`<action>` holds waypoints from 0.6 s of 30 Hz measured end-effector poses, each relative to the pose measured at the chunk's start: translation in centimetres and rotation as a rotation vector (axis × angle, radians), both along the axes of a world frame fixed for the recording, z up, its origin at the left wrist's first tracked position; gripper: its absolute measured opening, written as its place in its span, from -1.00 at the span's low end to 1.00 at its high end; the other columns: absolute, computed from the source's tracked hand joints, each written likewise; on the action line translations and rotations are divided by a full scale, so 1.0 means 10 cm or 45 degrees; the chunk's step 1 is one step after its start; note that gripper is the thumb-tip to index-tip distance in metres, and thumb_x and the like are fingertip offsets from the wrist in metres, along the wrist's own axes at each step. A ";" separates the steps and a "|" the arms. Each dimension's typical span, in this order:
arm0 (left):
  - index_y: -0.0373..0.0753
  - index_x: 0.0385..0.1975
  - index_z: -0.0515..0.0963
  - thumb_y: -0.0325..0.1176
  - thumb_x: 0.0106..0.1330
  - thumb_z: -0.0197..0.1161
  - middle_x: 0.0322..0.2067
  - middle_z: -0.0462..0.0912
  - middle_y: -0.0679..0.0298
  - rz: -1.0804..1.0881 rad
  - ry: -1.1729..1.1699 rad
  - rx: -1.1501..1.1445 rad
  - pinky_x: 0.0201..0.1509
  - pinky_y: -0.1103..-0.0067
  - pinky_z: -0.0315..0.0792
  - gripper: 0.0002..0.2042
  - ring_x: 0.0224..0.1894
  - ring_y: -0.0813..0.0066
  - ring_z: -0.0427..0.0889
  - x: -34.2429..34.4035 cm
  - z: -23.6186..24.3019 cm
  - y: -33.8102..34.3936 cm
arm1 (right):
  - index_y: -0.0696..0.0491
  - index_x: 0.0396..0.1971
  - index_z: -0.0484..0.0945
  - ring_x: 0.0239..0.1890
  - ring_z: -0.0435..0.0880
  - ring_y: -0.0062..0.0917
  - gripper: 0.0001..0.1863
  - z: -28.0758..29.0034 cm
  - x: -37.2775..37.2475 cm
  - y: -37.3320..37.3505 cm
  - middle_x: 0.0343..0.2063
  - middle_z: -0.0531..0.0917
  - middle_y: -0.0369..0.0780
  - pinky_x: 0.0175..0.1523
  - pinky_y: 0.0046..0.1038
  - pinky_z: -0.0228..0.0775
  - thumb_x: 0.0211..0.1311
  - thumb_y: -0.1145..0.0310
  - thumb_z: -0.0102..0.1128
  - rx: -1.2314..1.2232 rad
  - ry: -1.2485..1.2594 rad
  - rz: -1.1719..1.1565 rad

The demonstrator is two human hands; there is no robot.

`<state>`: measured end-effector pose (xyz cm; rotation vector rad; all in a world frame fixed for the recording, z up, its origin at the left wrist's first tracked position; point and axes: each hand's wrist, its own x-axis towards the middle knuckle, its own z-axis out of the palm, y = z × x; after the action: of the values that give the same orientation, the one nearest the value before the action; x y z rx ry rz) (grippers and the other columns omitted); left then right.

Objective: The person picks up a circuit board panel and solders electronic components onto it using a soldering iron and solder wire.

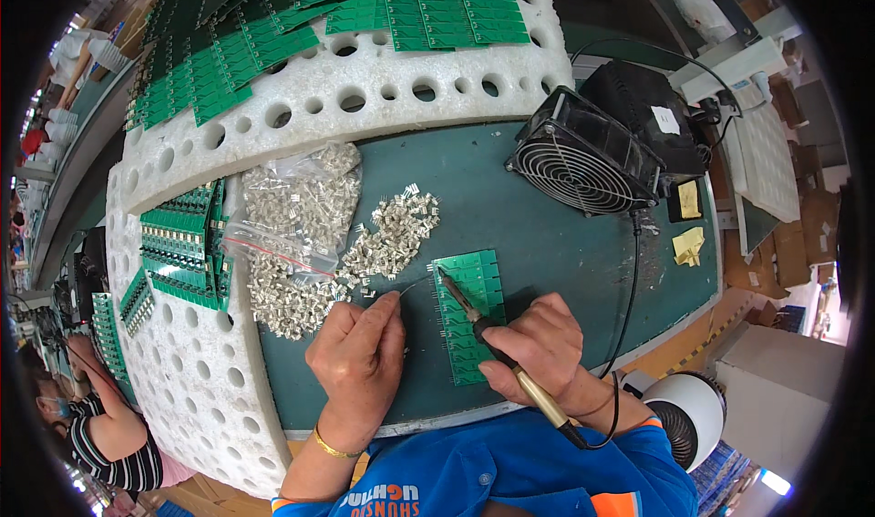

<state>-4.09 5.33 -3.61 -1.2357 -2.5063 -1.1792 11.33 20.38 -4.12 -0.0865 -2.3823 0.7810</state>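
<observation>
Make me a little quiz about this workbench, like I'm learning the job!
1. Which hand holds the soldering iron?
2. True or false: the black fan is to the left of the clear plastic bag.
3. Pick one. The green boards at the top of the picture lie:
A) inside the plastic bag
B) on the white foam with holes
C) on the fan

Key:
1. The right hand.
2. False; it is to the right.
3. B
</observation>
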 end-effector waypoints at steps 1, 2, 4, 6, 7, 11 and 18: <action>-0.27 -0.31 0.72 -0.61 0.02 0.44 -0.67 0.41 0.28 0.002 -0.006 0.000 -0.62 0.57 0.28 -0.79 -0.68 0.48 0.42 0.00 0.00 0.00 | 0.11 -0.22 0.57 -0.60 0.48 -0.41 -0.68 0.01 0.00 0.00 -0.56 0.57 -0.26 -0.37 -0.34 0.28 0.26 0.15 0.31 0.000 0.000 0.000; -0.27 -0.31 0.72 -0.61 0.02 0.44 -0.67 0.41 0.28 0.002 -0.006 -0.001 -0.62 0.57 0.28 -0.79 -0.68 0.48 0.42 0.01 0.01 0.00 | 0.11 -0.22 0.58 -0.60 0.48 -0.42 -0.68 0.04 -0.01 0.01 -0.58 0.57 -0.27 -0.37 -0.37 0.27 0.15 0.21 0.38 -0.004 -0.002 -0.002; -0.30 -0.29 0.72 -0.64 0.05 0.42 -0.63 0.45 0.25 0.013 -0.097 -0.067 -0.53 0.59 0.29 -0.79 -0.59 0.49 0.44 0.03 0.05 -0.02 | 0.11 -0.22 0.59 -0.60 0.48 -0.44 -0.65 0.05 -0.01 0.01 -0.60 0.57 -0.29 -0.37 -0.40 0.26 0.04 0.26 0.45 -0.009 -0.004 -0.004; -0.30 -0.29 0.72 -0.65 0.05 0.42 -0.63 0.45 0.26 0.005 -0.091 -0.063 -0.53 0.59 0.29 -0.79 -0.59 0.49 0.44 0.03 0.05 -0.02 | 0.11 -0.23 0.59 -0.61 0.48 -0.44 -0.67 0.04 -0.01 0.01 -0.60 0.57 -0.29 -0.37 -0.40 0.25 0.07 0.27 0.43 -0.015 0.000 -0.014; -0.30 -0.29 0.72 -0.65 0.05 0.42 -0.63 0.45 0.26 -0.002 -0.083 -0.058 -0.53 0.59 0.30 -0.79 -0.59 0.49 0.44 0.02 0.05 -0.02 | 0.11 -0.23 0.59 -0.61 0.48 -0.44 -0.67 0.04 -0.01 0.01 -0.60 0.57 -0.29 -0.37 -0.40 0.25 0.07 0.27 0.43 -0.015 0.000 -0.014; -0.27 -0.31 0.72 -0.61 0.03 0.43 -0.66 0.42 0.28 0.004 -0.016 0.013 -0.62 0.56 0.30 -0.79 -0.67 0.48 0.43 -0.01 0.01 -0.02 | 0.11 -0.25 0.59 -0.62 0.48 -0.43 -0.70 0.04 -0.02 0.03 -0.60 0.57 -0.27 -0.38 -0.39 0.25 0.08 0.28 0.42 -0.036 0.035 -0.030; -0.28 -0.30 0.72 -0.61 0.03 0.43 -0.65 0.44 0.27 0.012 -0.044 0.015 -0.61 0.57 0.31 -0.79 -0.66 0.48 0.45 -0.02 0.00 0.00 | 0.13 -0.26 0.60 -0.61 0.49 -0.41 -0.72 0.01 -0.04 0.06 -0.60 0.59 -0.24 -0.39 -0.38 0.25 0.09 0.31 0.41 -0.100 0.048 -0.051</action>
<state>-4.30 5.32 -3.63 -1.2095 -2.5232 -1.2215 10.91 20.94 -3.97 -0.1500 -2.3076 0.8505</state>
